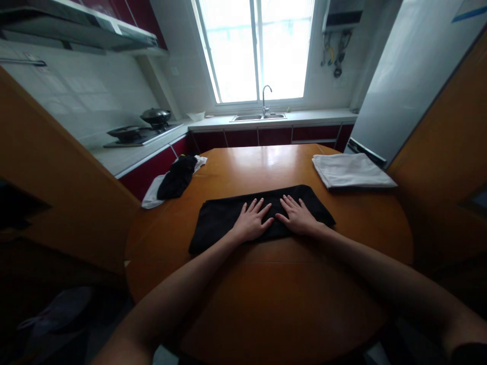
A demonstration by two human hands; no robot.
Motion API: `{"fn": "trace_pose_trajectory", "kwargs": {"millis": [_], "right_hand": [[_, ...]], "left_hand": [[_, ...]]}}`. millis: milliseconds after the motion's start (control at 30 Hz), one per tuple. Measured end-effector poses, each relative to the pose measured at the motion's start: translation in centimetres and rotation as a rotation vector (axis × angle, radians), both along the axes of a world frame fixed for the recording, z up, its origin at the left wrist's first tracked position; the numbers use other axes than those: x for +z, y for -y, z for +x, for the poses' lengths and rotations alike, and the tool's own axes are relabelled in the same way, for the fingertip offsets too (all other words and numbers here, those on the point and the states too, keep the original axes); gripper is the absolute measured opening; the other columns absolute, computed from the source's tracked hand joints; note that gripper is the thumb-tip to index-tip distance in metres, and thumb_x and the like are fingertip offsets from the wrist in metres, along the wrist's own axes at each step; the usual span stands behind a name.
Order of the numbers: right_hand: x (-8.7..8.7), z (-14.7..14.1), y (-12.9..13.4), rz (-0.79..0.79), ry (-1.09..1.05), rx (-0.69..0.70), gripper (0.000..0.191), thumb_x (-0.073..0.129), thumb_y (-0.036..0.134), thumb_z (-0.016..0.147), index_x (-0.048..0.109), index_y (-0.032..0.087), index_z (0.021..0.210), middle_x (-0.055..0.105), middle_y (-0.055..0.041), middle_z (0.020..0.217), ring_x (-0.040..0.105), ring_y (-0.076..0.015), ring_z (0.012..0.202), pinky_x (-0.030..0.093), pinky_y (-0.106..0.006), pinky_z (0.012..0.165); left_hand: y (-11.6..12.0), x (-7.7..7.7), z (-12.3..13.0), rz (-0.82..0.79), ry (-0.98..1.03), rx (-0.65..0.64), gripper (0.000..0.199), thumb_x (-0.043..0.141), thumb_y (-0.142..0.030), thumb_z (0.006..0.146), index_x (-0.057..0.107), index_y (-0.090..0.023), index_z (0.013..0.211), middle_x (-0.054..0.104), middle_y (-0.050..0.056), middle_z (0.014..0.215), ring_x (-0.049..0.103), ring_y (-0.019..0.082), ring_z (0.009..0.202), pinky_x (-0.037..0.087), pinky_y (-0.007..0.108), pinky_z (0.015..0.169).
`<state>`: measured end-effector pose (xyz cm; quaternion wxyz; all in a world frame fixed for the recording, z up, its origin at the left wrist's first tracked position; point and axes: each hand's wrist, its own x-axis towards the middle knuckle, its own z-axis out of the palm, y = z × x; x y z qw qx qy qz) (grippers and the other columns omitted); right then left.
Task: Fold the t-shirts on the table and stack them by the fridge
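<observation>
A black folded cloth (220, 215), perhaps a garment, lies flat as a long block across the middle of the wooden table (266, 299). On its middle rests my left hand (251, 221), palm down with the fingers spread. Just to the right, my right hand (297, 216) also lies flat on the black cloth, fingers apart. The thumbs point toward each other with a small gap between them. Neither hand grips the fabric. What kind of garment it is, I cannot tell.
A folded white cloth (350, 170) lies at the table's right edge, over something dark. Crumpled black and white clothing (177, 177) sits at the left edge. Beyond stand a counter with a sink (247, 117), a stove with pans (155, 116) and a fridge (411, 76).
</observation>
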<state>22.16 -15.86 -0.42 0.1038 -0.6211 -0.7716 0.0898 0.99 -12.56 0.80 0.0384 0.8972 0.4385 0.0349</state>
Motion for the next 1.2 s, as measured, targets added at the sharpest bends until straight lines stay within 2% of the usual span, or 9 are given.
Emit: {"fn": "trace_pose_trajectory", "kwargs": {"millis": [200, 300, 467, 567, 700, 767, 900, 1033, 1200], "right_hand": [[1.8, 0.3, -0.7, 0.135, -0.012, -0.019, 0.066, 0.031, 0.048, 0.102, 0.035, 0.011, 0.155, 0.022, -0.0148, 0.165, 0.014, -0.0263, 0.154, 0.009, -0.054, 0.123], [2.3, -0.4, -1.9, 0.138, -0.019, 0.000, 0.065, 0.031, 0.046, 0.102, 0.034, 0.010, 0.156, 0.022, -0.0152, 0.165, 0.016, -0.0269, 0.154, 0.011, -0.055, 0.122], [1.3, -1.5, -4.4, 0.102, 0.003, -0.029, 0.065, 0.032, 0.044, 0.102, 0.029, 0.009, 0.157, 0.019, -0.0151, 0.166, 0.013, -0.0268, 0.154, 0.008, -0.056, 0.122], [0.4, -1.7, -5.1, 0.036, 0.006, -0.054, 0.067, 0.033, 0.047, 0.102, 0.029, 0.010, 0.157, 0.021, -0.0146, 0.165, 0.013, -0.0269, 0.154, 0.009, -0.056, 0.122], [0.1, -1.6, -5.3, 0.019, 0.005, -0.046, 0.067, 0.032, 0.049, 0.102, 0.028, 0.012, 0.158, 0.018, -0.0136, 0.166, 0.011, -0.0258, 0.154, 0.008, -0.055, 0.122], [0.2, -1.6, -5.2, 0.018, 0.005, -0.049, 0.067, 0.032, 0.048, 0.102, 0.029, 0.012, 0.158, 0.018, -0.0131, 0.166, 0.012, -0.0257, 0.154, 0.007, -0.056, 0.122], [0.3, -1.5, -5.1, 0.024, -0.001, -0.046, 0.068, 0.030, 0.049, 0.102, 0.029, 0.011, 0.158, 0.019, -0.0127, 0.166, 0.013, -0.0249, 0.154, 0.008, -0.054, 0.122], [0.3, 0.2, -5.4, 0.024, 0.020, -0.075, 0.070, 0.028, 0.053, 0.102, 0.029, 0.010, 0.158, 0.020, -0.0137, 0.166, 0.012, -0.0253, 0.154, 0.005, -0.054, 0.123], [0.3, 3.9, -5.8, 0.030, 0.048, -0.237, 0.070, 0.026, 0.052, 0.103, 0.031, 0.007, 0.156, 0.022, -0.0166, 0.164, 0.014, -0.0273, 0.154, 0.006, -0.057, 0.122]], "left_hand": [[0.1, 0.1, 0.0, 0.000, 0.014, -0.004, 0.069, 0.029, -0.067, 0.099, 0.032, -0.030, 0.157, 0.019, 0.005, 0.167, 0.013, 0.032, 0.154, 0.012, 0.058, 0.122], [0.3, 0.2, 0.0, 0.001, 0.009, -0.009, 0.069, 0.029, -0.066, 0.099, 0.032, -0.029, 0.157, 0.018, 0.007, 0.167, 0.012, 0.032, 0.154, 0.012, 0.059, 0.122], [0.4, 0.6, 0.0, -0.042, 0.033, -0.005, 0.071, 0.031, -0.067, 0.099, 0.029, -0.029, 0.158, 0.018, 0.007, 0.167, 0.010, 0.029, 0.155, 0.008, 0.059, 0.122], [-0.5, 1.4, -0.4, -0.126, 0.119, 0.012, 0.073, 0.024, -0.069, 0.099, 0.027, -0.027, 0.159, 0.019, 0.007, 0.167, 0.011, 0.027, 0.155, 0.013, 0.057, 0.122], [-2.5, 2.5, -1.8, -0.104, 0.206, 0.054, 0.069, 0.020, -0.065, 0.102, 0.040, -0.025, 0.153, 0.027, 0.008, 0.165, 0.019, 0.025, 0.153, 0.021, 0.049, 0.122], [-3.4, 2.5, -2.8, -0.035, 0.176, 0.086, 0.067, 0.026, -0.063, 0.102, 0.040, -0.025, 0.154, 0.028, 0.008, 0.164, 0.019, 0.027, 0.153, 0.018, 0.050, 0.122], [-4.2, 1.2, -4.2, 0.020, 0.042, 0.152, 0.067, 0.032, -0.063, 0.100, 0.035, -0.026, 0.156, 0.024, 0.009, 0.165, 0.013, 0.031, 0.154, 0.012, 0.054, 0.122], [-4.3, 0.4, -4.5, 0.023, -0.003, 0.159, 0.067, 0.029, -0.063, 0.101, 0.034, -0.026, 0.157, 0.023, 0.009, 0.166, 0.014, 0.031, 0.154, 0.011, 0.053, 0.122], [-4.2, 0.6, -4.4, 0.021, -0.004, 0.157, 0.067, 0.028, -0.063, 0.101, 0.033, -0.026, 0.157, 0.023, 0.009, 0.166, 0.014, 0.030, 0.154, 0.011, 0.052, 0.122]]}}
